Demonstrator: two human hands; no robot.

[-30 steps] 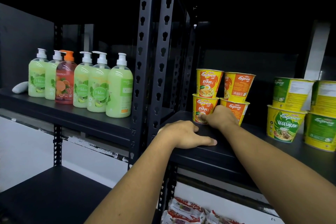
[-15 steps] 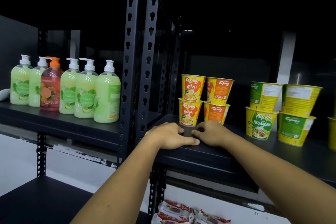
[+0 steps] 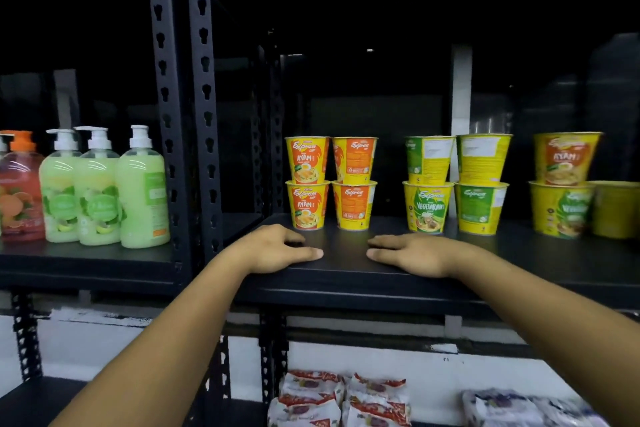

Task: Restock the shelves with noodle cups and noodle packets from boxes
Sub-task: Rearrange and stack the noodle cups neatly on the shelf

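Note:
Orange and yellow Ayam noodle cups (image 3: 330, 182) stand in two stacks of two on the black shelf (image 3: 346, 282). To their right are two stacks of green Vegetarian cups (image 3: 455, 182), then more cups (image 3: 564, 184) at the far right. My left hand (image 3: 273, 250) rests palm down on the shelf's front, just before the Ayam cups, holding nothing. My right hand (image 3: 412, 253) lies flat on the shelf a little to the right, also empty. Red noodle packets (image 3: 341, 399) lie on the shelf below.
Green soap pump bottles (image 3: 104, 191) and an orange one (image 3: 19, 191) fill the left bay's shelf. Black perforated uprights (image 3: 185, 114) divide the two bays. Bluish packets (image 3: 533, 407) lie at the lower right. The shelf's back is dark.
My right hand has drawn back from the Ayam cups and slid right, away from the left hand. The view has shifted right, showing more cups.

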